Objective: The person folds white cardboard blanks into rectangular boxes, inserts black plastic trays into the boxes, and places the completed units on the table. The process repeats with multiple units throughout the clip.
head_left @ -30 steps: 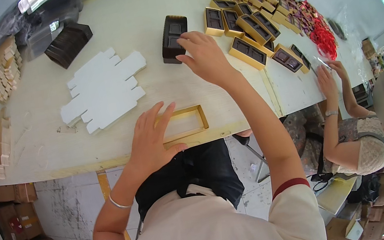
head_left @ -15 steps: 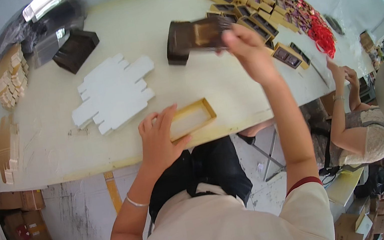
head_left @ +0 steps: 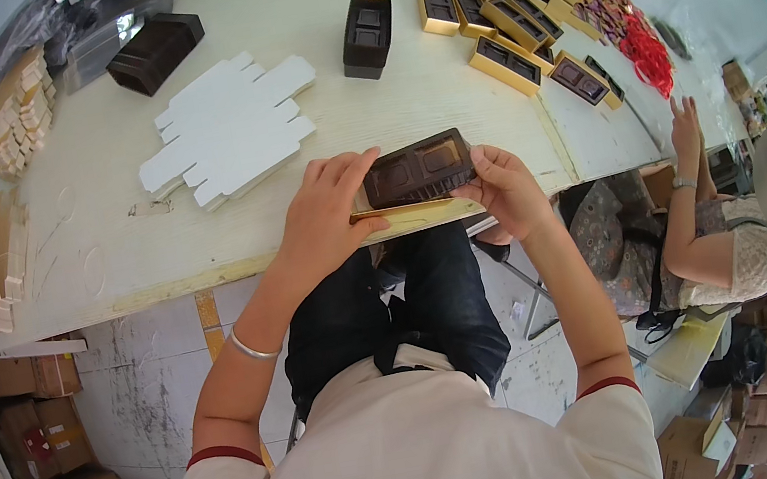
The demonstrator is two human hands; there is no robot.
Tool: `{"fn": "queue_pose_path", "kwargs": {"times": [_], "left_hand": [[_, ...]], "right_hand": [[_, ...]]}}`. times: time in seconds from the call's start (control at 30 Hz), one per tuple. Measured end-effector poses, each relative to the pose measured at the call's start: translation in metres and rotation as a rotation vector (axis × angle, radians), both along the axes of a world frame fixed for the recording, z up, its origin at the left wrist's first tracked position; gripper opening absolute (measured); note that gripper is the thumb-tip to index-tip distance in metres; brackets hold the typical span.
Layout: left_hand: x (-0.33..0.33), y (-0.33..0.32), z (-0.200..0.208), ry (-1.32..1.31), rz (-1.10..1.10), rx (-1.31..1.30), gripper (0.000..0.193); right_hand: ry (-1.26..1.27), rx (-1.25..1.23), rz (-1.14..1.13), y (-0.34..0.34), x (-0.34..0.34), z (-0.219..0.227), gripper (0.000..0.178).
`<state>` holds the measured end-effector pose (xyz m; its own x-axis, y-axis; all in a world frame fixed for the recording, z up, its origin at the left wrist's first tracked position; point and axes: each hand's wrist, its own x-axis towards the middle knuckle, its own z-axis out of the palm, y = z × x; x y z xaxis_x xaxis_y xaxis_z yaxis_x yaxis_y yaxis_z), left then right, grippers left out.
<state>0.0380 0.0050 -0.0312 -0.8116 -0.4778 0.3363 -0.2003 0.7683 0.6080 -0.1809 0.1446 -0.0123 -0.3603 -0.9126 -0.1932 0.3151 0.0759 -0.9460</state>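
A dark brown plastic tray insert [head_left: 419, 168] with two square pockets rests in or just over a shallow gold box [head_left: 410, 218] at the table's near edge. My left hand [head_left: 330, 210] grips the left end of the box and tray. At the right end, my right hand [head_left: 499, 185] holds the tray with its fingers curled around the corner. Further out on the table sits a small stack of the same dark inserts [head_left: 367, 34].
Flat white die-cut box blanks [head_left: 228, 128] lie left of centre. Several filled gold boxes [head_left: 509, 20] line the right side, with red ribbons [head_left: 645, 54] beyond. Tan carton stacks [head_left: 17, 108] and dark trays [head_left: 154, 52] stand far left. Another seated person [head_left: 737, 231] works at right.
My right hand has brought a dark insert from the far stack down to the gold box. My left hand has shifted right along the box to hold it.
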Motion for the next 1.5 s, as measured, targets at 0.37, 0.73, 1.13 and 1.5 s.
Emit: {"fn": "queue_pose_path", "kwargs": {"times": [0.37,0.73,1.13,1.5], "left_hand": [[0.0,-0.025,0.0,-0.08,-0.098,-0.174,0.082],[-0.014,-0.022,0.012,-0.11,-0.124,-0.166,0.079],[-0.011,-0.037,0.023,-0.198,-0.248,-0.16,0.07],[-0.015,-0.046,0.024,-0.208,-0.307,-0.058,0.069]], "right_hand": [[1.45,-0.201,0.302,-0.002,0.035,0.018,0.055],[1.643,-0.33,0.472,-0.033,0.021,0.023,0.042],[1.168,-0.171,0.834,-0.059,0.001,0.046,0.045],[1.483,-0.403,0.713,-0.048,0.012,0.018,0.044]]}}
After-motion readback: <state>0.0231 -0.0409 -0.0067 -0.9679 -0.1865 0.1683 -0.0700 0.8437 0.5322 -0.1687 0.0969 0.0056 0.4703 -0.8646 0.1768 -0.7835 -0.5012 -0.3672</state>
